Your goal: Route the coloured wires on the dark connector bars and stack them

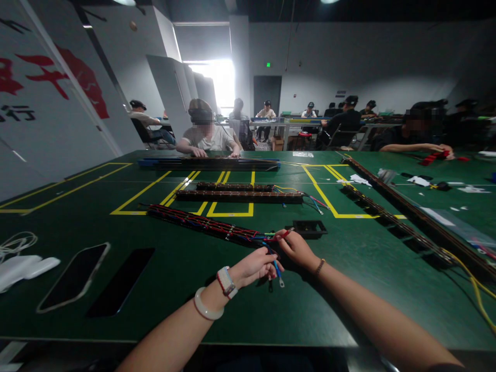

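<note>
A long black strip assembly (201, 222) lies at a slant on the green table, with red and blue wires running along it. At its right end, my left hand (256, 266) is closed around the wires, and a blue wire (277, 269) with a metal ring terminal hangs below the fingers. My right hand (296, 247) pinches a red wire (282, 235) just above and to the right of my left hand. A small black rectangular frame (310, 228) lies just beyond my right hand.
Two phones (75, 276) (122, 281) and a white cable (19, 243) lie at left. More wired strips (240, 196) lie beyond, others (395, 222) at right. A person (207, 134) works across the table; another person's hands (445, 152) hold something red.
</note>
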The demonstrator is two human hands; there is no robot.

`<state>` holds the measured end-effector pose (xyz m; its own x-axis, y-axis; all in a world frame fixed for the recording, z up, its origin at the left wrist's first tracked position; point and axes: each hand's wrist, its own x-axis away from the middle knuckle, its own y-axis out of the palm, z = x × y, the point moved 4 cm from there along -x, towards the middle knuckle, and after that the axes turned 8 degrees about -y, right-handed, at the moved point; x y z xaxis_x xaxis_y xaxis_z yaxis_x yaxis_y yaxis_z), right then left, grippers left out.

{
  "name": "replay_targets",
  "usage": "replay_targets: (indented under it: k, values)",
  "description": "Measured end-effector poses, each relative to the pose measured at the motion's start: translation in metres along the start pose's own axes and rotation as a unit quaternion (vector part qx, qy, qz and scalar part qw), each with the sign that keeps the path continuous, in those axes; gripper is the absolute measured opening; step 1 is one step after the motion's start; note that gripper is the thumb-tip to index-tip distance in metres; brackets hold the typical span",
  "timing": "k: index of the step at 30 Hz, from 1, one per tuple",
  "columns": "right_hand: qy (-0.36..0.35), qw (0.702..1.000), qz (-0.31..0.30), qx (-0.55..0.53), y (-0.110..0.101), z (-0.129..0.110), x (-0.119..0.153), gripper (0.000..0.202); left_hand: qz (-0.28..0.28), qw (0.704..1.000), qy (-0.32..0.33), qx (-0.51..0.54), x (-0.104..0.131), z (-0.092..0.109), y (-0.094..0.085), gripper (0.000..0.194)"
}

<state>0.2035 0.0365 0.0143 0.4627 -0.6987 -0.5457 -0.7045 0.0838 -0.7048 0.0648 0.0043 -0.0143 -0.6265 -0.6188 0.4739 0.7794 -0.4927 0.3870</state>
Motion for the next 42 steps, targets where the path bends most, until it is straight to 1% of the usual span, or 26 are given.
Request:
replay_targets:
  k: [6, 27, 36, 42]
  values:
    - [0.009, 1.0, -0.012, -0.003, 0.0014, 0.0014, 0.0004, 0.026, -0.003, 1.0, 0.003, 0.002, -0.0024, -0.0016, -0.0018, 0.02]
    - [0.008, 1.0, -0.026, 0.01, 0.0017, 0.0005, 0.0008, 0.025, -0.003, 1.0, -0.002, 0.0, -0.0002, 0.0006, -0.0006, 0.011]
    - [0.018, 0.999, -0.036, 0.01, 0.0011, -0.0005, 0.0001, 0.024, -0.01, 1.0, 0.007, 0.0, -0.0018, -0.0012, -0.0026, 0.019]
    - [0.013, 0.999, -0.043, 0.01, 0.0014, -0.0007, -0.0001, 0.026, -0.013, 1.0, 0.006, -0.001, -0.0018, -0.0008, -0.0019, 0.025]
